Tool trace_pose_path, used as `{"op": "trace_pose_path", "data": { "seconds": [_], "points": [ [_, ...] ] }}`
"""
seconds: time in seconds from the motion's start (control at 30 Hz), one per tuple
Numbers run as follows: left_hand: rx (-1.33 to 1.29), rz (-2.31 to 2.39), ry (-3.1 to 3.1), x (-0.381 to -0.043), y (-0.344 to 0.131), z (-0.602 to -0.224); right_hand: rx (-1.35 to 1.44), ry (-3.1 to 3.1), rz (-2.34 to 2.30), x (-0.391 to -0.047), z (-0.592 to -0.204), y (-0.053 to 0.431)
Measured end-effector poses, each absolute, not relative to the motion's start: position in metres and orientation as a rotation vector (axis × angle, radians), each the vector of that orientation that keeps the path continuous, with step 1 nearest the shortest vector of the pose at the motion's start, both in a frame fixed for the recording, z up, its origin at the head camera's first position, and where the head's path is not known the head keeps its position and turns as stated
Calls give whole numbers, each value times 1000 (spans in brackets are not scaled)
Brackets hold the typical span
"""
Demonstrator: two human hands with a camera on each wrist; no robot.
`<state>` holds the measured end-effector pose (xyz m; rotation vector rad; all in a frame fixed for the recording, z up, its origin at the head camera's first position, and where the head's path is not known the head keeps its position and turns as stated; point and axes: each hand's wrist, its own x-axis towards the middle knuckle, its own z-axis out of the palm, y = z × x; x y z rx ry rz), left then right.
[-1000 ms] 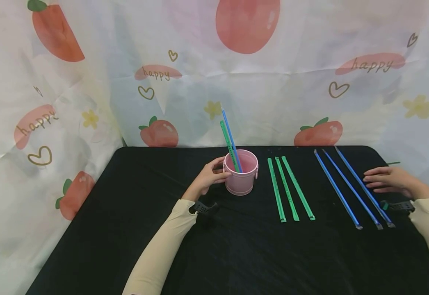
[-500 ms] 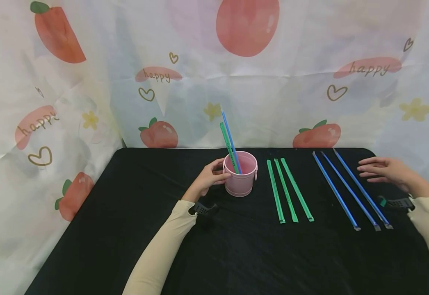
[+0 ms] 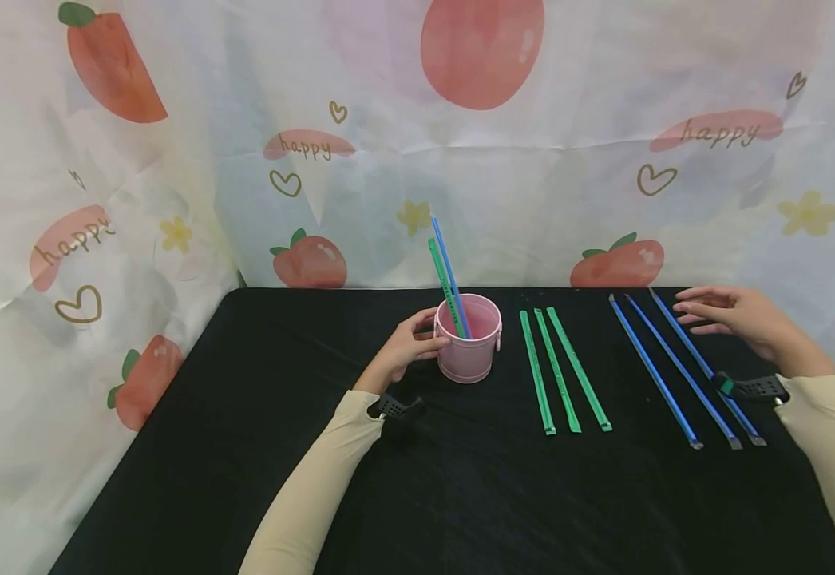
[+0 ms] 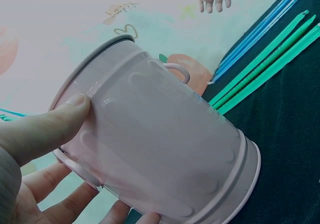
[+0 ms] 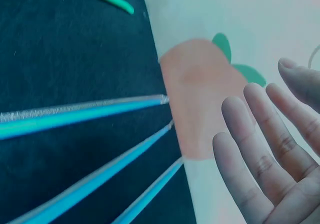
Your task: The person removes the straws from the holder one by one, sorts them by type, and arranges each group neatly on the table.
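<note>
In the head view my left hand [image 3: 412, 345] grips a small pink bucket [image 3: 466, 363] at its left side. The left wrist view shows the thumb [image 4: 62, 121] on the wall of the bucket, near the rim, and the fingers round the side by a handle. A green straw [image 3: 441, 267] and a blue straw [image 3: 444, 249] stand tilted inside it. My right hand [image 3: 737, 315] holds nothing and hovers at the far right, fingers extended, close to the far ends of three blue straws [image 3: 683, 375] in clear wrappers. Three green wrapped straws [image 3: 558, 371] lie between bucket and blue straws.
A black cloth [image 3: 532, 503] covers the table. Its far edge meets a white printed curtain [image 3: 518, 208] with fruit and hearts, and more curtain hangs along the left side.
My right hand has moved up and to the left, from beside the rightmost blue straw to near the straws' far ends. The left hand and bucket stay in place.
</note>
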<state>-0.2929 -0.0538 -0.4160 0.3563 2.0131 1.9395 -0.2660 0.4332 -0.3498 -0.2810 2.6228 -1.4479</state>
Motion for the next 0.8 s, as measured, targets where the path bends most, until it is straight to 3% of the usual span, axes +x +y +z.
{"op": "trace_pose_path", "data": {
  "seconds": [0.8],
  "points": [
    [372,1944,2016,-293,-54,-417,-461,2651,-1507,-277,-321,358]
  ]
}}
